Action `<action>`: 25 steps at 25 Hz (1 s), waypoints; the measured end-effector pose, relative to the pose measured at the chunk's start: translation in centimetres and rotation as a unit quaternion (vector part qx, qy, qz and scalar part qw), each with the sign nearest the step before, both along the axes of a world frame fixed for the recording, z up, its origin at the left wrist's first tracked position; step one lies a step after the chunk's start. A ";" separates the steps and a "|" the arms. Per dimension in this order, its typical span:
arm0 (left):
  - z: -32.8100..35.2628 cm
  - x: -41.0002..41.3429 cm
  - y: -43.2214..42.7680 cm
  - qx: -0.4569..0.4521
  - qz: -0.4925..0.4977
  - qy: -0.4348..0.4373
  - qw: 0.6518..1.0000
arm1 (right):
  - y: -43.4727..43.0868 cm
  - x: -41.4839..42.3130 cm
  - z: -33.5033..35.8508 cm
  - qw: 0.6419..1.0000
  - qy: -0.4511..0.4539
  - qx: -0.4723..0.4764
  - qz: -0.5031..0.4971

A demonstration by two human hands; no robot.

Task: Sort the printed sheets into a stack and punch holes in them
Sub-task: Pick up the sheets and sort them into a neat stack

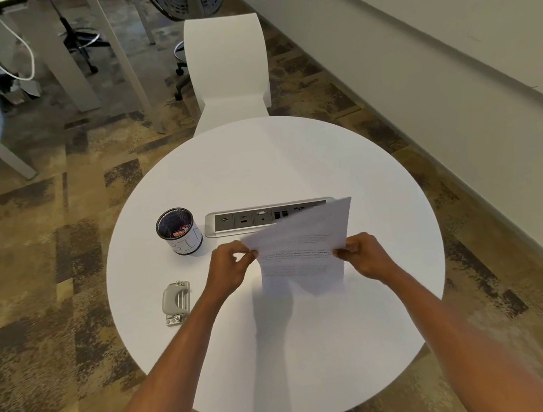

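A: We have both hands up over the round white table (215,368). The left hand (228,268) pinches the left edge of the printed sheets (299,247) between thumb and fingertips; the right hand (364,255) grips the right edge, thumb on top, fingers curled under.

B: Agreed — the sheets are lifted off the tabletop, tilted, the far corner raised toward the right. We see lines of print across the middle; too blurred to read. How many sheets there are, we cannot tell.

A: Their shadow falls on the table below, toward us.

B: The far edge of the paper covers the right end of the socket strip (247,219) set into the table's middle.

A: Left of the strip we note a black mesh cup (178,232) standing upright, a white band with handwriting around its lower half, something red inside.

B: And the hole punch (176,301) — grey metal, lying flat on the table near its left edge, left of the left forearm, well apart from the sheets. Neither hand touches it.

A: Beyond the table, a white chair (227,63) pushed up to the far rim. Patterned brown carpet (47,270) all round.
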State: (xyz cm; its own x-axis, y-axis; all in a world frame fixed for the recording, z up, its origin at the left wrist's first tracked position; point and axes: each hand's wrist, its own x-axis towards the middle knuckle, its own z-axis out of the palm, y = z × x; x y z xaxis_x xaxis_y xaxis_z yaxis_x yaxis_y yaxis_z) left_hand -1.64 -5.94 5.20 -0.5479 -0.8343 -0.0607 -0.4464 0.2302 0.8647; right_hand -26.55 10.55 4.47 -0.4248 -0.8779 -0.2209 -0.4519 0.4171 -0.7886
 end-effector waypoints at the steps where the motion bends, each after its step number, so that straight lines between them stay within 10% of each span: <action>1: -0.2 0.1 0.1 0.006 0.007 0.014 1.000 | 0.0 0.0 -0.1 1.000 -0.009 -0.010 -0.015; 11: 0.9 -0.9 1.7 0.230 0.104 0.197 0.947 | 1.4 1.7 3.1 0.983 -0.156 -0.052 -0.080; 25: -8.8 2.4 7.4 0.299 0.163 0.001 0.940 | 6.2 7.8 -5.3 0.936 -0.274 0.108 -0.195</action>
State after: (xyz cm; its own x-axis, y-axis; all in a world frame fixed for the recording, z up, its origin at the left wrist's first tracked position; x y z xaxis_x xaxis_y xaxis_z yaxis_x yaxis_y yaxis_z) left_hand 0.71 1.49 -3.57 -0.2699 -0.7753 -0.5710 -0.4076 -0.4453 0.7972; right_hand -18.73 16.77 -0.86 -0.4742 -0.5897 -0.6537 0.2146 0.6427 -0.7354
